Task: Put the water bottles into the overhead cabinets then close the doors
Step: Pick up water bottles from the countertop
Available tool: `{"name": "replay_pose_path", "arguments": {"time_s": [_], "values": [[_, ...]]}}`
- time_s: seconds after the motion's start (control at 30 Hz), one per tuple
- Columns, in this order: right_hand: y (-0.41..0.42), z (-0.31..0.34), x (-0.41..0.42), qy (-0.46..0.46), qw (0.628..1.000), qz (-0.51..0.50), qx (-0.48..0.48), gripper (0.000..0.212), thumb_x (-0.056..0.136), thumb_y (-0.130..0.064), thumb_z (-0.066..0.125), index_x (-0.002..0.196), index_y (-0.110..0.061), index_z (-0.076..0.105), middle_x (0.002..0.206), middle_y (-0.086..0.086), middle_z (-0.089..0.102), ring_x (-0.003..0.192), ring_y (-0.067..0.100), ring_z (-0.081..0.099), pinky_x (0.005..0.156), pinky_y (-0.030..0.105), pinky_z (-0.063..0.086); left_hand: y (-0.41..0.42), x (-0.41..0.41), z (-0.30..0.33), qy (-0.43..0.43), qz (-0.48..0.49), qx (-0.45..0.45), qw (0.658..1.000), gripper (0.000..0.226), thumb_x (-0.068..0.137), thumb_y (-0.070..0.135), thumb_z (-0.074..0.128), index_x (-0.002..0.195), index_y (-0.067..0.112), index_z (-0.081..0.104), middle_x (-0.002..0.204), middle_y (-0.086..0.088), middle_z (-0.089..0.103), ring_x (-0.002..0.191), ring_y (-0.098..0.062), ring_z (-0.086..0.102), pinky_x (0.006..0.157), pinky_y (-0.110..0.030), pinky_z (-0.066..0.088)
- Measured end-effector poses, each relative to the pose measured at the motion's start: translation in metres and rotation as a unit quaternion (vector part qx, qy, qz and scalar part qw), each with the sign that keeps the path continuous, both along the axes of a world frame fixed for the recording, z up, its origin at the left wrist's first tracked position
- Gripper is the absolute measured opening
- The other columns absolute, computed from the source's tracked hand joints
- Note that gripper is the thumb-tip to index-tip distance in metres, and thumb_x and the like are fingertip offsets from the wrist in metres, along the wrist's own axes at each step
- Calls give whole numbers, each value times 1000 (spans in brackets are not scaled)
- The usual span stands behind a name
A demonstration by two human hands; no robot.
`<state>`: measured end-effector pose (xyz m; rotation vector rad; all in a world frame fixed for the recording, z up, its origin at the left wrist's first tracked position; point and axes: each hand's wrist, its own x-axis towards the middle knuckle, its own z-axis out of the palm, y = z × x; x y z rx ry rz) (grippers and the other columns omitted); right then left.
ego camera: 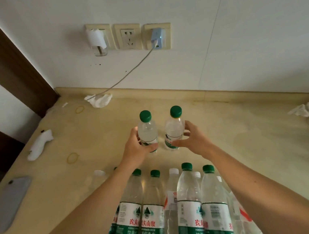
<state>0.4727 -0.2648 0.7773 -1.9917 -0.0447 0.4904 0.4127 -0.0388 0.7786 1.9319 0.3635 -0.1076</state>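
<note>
Your 2 forearms come into view from the bottom edge, and both are bare from there to the wrist: no sleeve, cuff or glove shows on either. Your left hand (137, 148) carries no ring, watch or band that can be seen, and the same goes for your right hand (193, 138). Both wrists are uncovered, with no strap or bracelet across them. Your fingernails look short and unpainted where they show. Nothing is written, taped or marked on either arm. Your upper arms and the rest of your clothing lie outside the picture.
</note>
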Motion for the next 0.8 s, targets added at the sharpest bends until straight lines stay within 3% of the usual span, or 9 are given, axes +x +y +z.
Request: {"name": "replay_pose_path", "arguments": {"time_s": [0.13,0.2,0.37,0.53,0.67,0.8], "values": [[9,-6,1,-13,999,3,30,65,72,-17,91,125,-24,54,120,-10,63,114,15,60,91,34,52,-3,2,-4,-13,27,-12,999,60,63,35,93,103,44,50,105,19,65,97,2,62,74,-18,46],[13,-6,-3,-15,999,-10,44,61,73,-18,90,121,-27,53,114,-15,62,107,12,61,78,23,50,-4,0,-4,-17,34,-17,999,59,64,33,93,103,42,50,104,19,65,96,1,62,73,-18,46],[17,12,-17,-42,997,-50,50,52,72,-33,90,106,-43,52,109,-23,63,98,0,61,63,13,48,0,-9,2,-36,46,-45,997,57,68,27,92,108,36,54,109,13,66,102,-6,63,75,-18,47],[21,65,-35,-131,985,-99,59,56,56,-59,84,102,-50,53,106,-24,66,98,-3,61,75,22,50,2,-13,42,-89,42,-72,993,60,69,28,91,118,29,56,116,8,67,109,-14,64,92,-35,55],[25,122,-59,-207,965,-143,73,62,61,-58,85,113,-46,53,108,-25,66,98,-6,61,73,15,48,-2,-15,102,-159,27,-109,981,55,68,32,91,111,40,57,111,15,68,103,-4,65,83,-25,53],[25,183,-91,-281,939,-174,98,67,64,-52,88,120,-35,56,103,-26,67,96,-16,59,65,2,48,-6,-26,168,-237,-14,-126,963,56,69,35,90,114,41,58,112,17,69,103,0,65,78,-18,51]]}}
